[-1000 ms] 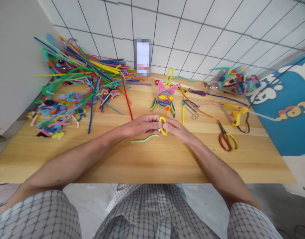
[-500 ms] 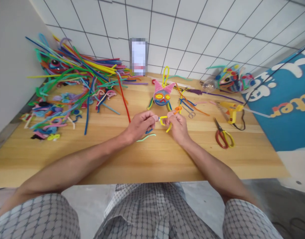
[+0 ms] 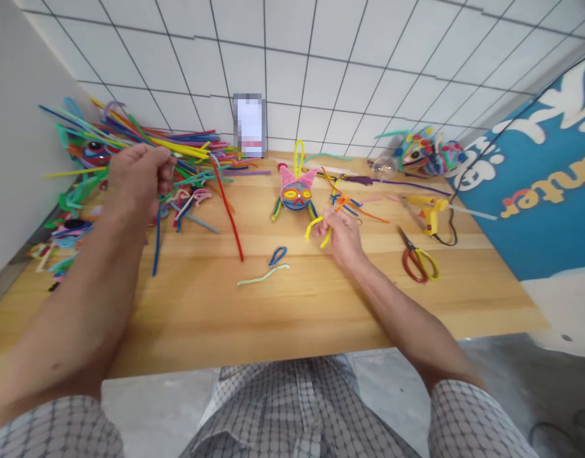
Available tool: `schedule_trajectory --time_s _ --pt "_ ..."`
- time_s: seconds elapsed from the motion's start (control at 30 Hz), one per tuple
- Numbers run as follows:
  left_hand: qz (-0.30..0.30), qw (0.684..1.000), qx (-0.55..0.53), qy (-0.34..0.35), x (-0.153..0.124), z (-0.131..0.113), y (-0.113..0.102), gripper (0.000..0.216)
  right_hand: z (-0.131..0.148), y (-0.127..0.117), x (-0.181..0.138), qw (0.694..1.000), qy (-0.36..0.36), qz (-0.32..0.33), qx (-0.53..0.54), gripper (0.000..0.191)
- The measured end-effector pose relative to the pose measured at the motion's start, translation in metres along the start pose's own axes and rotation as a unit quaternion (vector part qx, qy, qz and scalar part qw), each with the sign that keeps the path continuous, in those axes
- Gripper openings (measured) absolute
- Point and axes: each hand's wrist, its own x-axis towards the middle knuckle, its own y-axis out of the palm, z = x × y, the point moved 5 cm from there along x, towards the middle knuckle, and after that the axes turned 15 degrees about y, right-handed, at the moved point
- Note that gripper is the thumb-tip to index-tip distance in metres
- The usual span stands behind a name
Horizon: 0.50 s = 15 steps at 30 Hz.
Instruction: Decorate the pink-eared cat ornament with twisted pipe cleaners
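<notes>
My left hand (image 3: 142, 168) hangs over the pile of coloured pipe cleaners (image 3: 187, 143), fingers curled together; whether it pinches one of them is hidden. In my right hand (image 3: 341, 235) is a bent yellow pipe cleaner (image 3: 312, 226), its two ends poking out to the left. An orange curled pipe cleaner (image 3: 342, 201) shows just above that hand. Behind it stands a blue round figure (image 3: 296, 197) with pink ears, yellow-ringed eyes and a yellow loop on top. A small blue loop (image 3: 277, 256) and a pale green strip (image 3: 263, 275) lie on the table between my arms.
Red-and-yellow-handled scissors (image 3: 419, 264) and a yellow glue gun (image 3: 430, 213) with its cord lie to the right. A phone (image 3: 249, 125) leans on the tiled wall. Decorated figures (image 3: 426, 152) and a clear ball (image 3: 384, 167) stand at the back right. One red pipe cleaner (image 3: 232, 219) lies left of centre.
My left hand has left my right hand and moved far left over the pile. The blue loop now lies on the table. My right hand keeps the yellow pipe cleaner. The view has shifted slightly.
</notes>
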Motion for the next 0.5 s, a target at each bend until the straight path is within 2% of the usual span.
schedule_trajectory --time_s 0.07,0.13,0.2,0.23,0.3,0.37,0.43,0.5 --pt "0.067 0.992 0.104 -0.008 0.005 0.013 -0.014 0.048 -0.006 0.006 -0.003 1.000 -0.001 0.025 0.000 0.047" --pt "0.087 0.965 0.246 -0.014 0.007 0.022 -0.027 0.053 -0.009 0.010 -0.006 0.999 -0.004 0.040 -0.002 0.049" --pt "0.111 0.930 0.350 -0.021 0.005 0.023 -0.028 0.051 -0.009 0.014 -0.008 0.999 -0.002 0.050 -0.016 0.052" --pt "0.136 0.920 0.366 -0.022 0.002 0.021 -0.021 0.049 -0.009 0.016 -0.010 0.998 0.000 0.055 -0.027 0.054" --pt "0.213 0.926 0.311 -0.003 -0.015 0.010 0.008 0.038 -0.009 0.022 -0.013 0.996 0.009 0.066 -0.050 0.057" --pt "0.306 0.936 0.171 0.034 -0.044 -0.009 0.049 0.027 -0.010 0.028 -0.016 0.992 0.027 0.091 -0.079 0.060" --pt "0.414 0.907 0.035 0.065 -0.082 -0.031 0.090 0.032 -0.011 0.034 -0.020 0.984 0.034 0.130 -0.117 0.062" --pt "0.445 0.893 -0.034 0.058 -0.113 -0.044 0.115 0.040 -0.012 0.039 -0.023 0.973 0.025 0.161 -0.163 0.060"
